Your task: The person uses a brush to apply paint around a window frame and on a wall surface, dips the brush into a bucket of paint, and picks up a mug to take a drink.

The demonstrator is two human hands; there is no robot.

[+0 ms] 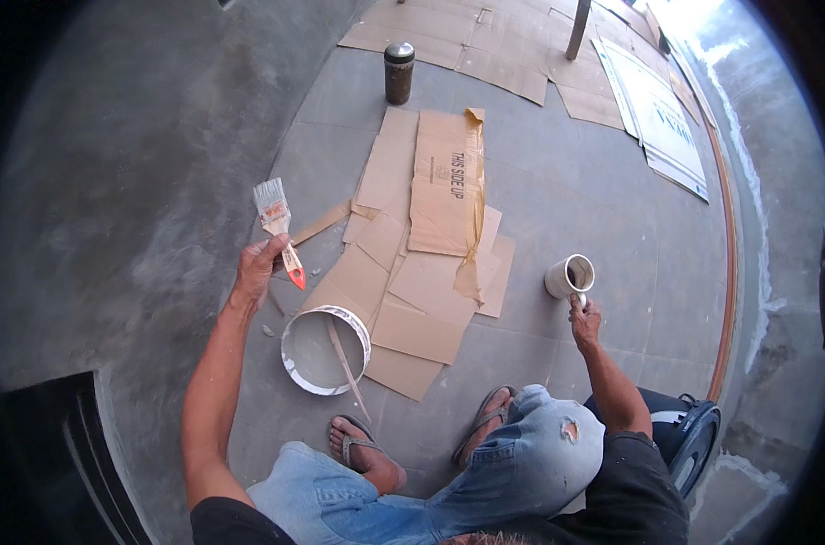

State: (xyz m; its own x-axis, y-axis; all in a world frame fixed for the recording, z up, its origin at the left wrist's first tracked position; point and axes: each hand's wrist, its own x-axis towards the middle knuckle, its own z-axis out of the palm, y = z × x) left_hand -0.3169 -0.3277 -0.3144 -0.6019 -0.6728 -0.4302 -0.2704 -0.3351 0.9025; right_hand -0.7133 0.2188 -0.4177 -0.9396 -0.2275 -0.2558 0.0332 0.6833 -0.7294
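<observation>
My left hand [257,267] grips a flat paintbrush [276,216] by its wooden handle, bristles pointing up and away from me. Whitish paint coats the bristles, and the handle's end is red. At my right, my right hand [585,319] holds a white mug [568,278] by its handle, with a dark drink or residue inside. A round paint bucket [296,371] with a paint-smeared rim stands below my left hand. Grey liquid [310,347] fills part of it, and a wooden stick [343,357] leans out over the rim.
Overlapping cardboard sheets [412,327] cover the floor ahead, under a taped cardboard piece [440,184]. Beyond them stands a dark flask [399,73] with a shiny lid. A white printed board [664,122] lies far right. Close by my right arm is a black round-ended container [692,436].
</observation>
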